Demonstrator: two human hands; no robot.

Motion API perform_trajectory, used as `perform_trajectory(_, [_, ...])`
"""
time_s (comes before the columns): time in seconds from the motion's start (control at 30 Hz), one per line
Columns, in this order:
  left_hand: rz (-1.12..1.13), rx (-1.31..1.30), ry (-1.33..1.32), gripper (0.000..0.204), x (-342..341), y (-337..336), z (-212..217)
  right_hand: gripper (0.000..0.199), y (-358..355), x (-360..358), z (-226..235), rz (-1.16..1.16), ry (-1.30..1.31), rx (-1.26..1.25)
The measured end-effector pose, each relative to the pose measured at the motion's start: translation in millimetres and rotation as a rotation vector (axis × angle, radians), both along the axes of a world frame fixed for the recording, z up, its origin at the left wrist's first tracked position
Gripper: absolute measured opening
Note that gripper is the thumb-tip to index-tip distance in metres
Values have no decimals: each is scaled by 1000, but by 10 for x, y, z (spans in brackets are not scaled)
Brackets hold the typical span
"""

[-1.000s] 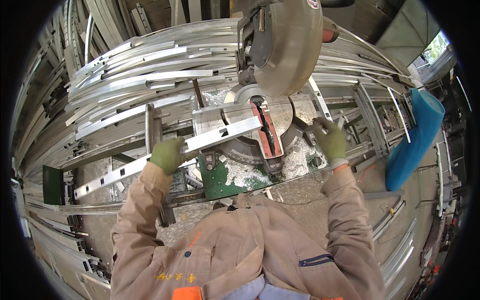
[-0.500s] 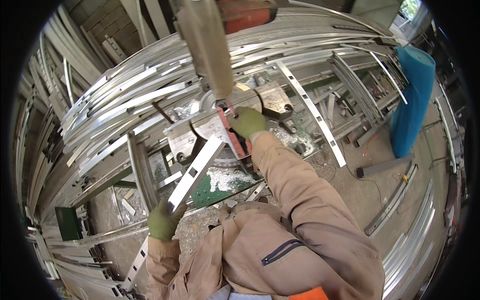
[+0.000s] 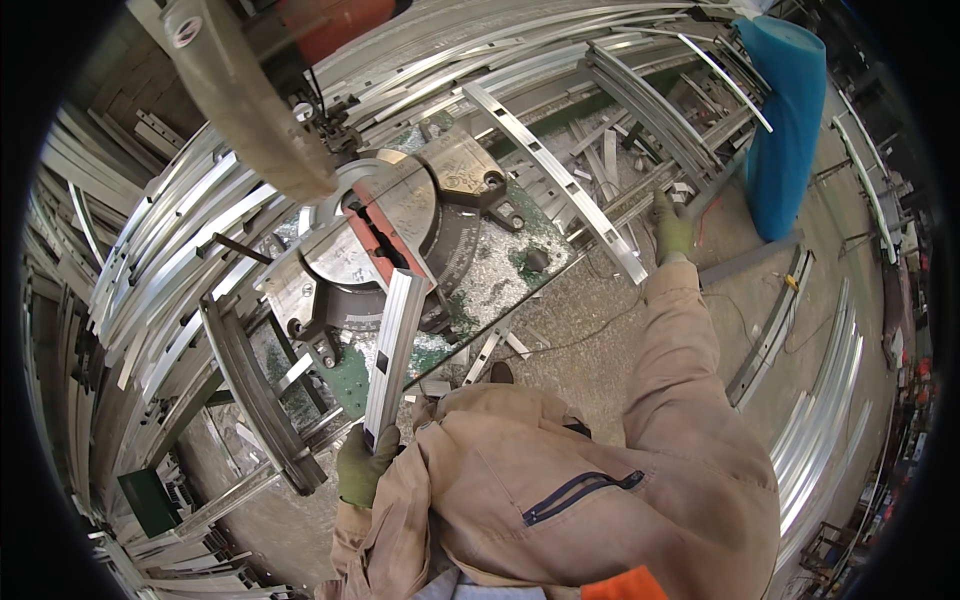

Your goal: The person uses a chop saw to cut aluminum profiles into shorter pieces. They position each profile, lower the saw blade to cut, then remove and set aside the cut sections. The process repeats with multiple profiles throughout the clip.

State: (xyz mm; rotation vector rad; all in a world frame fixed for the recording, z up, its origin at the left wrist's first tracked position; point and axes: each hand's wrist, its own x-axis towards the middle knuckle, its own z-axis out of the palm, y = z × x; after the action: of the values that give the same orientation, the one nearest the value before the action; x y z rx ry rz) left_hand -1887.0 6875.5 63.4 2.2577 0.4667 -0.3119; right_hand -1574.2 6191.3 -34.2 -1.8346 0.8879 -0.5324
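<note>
My left hand (image 3: 365, 466), in a green glove, is closed around the lower end of a silver aluminium profile (image 3: 395, 345) with dark square holes. The profile's upper end reaches the front of the mitre saw's round table (image 3: 330, 240), beside its red slotted insert (image 3: 384, 245). Above the table hangs the saw's guarded head (image 3: 250, 110), raised. My right hand (image 3: 674, 230), gloved alike, is stretched out to the right, away from the saw, its fingers apart. Just beyond its fingertips shows a small pale offcut (image 3: 683, 188); whether they touch I cannot tell.
A second holed profile (image 3: 560, 185) lies slanting right of the saw. Long metal profiles (image 3: 180, 250) are heaped left and behind. A blue roll (image 3: 785, 130) stands at the right. Metal chips cover the green bench (image 3: 530, 225), and more bars (image 3: 825, 420) lie on the floor.
My right hand has left the saw table and swung out to the right. The left hand and its profile now sit nearer my body, the profile steeper. The view has turned rightward.
</note>
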Motion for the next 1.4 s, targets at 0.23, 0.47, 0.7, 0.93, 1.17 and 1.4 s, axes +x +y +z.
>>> perform_trajectory(0.23, [49, -32, 13, 63, -43, -317, 20, 94, 419, -190, -361, 648, 735, -572])
perform_trajectory(0.47, [-57, -90, -12, 64, -57, -350, 175, 75, 888, -1046, -246, 479, 400, -282])
perform_trajectory(0.7, [-155, -357, -240, 62, -113, -372, 215, 57, 1708, -2883, 774, 602, -145, 874])
perform_trajectory(0.93, [-251, -484, -336, 50, -154, -604, 646, 61, 2447, -3348, 1254, 368, -332, 734])
perform_trajectory(1.17, [-232, -717, -415, 46, -273, -800, 999, 86, 2737, -4086, 1236, 582, -378, 805])
perform_trajectory(1.4, [-170, -708, -566, 61, -305, -1256, 1377, 72, 2784, -4193, 1183, 673, -315, 661])
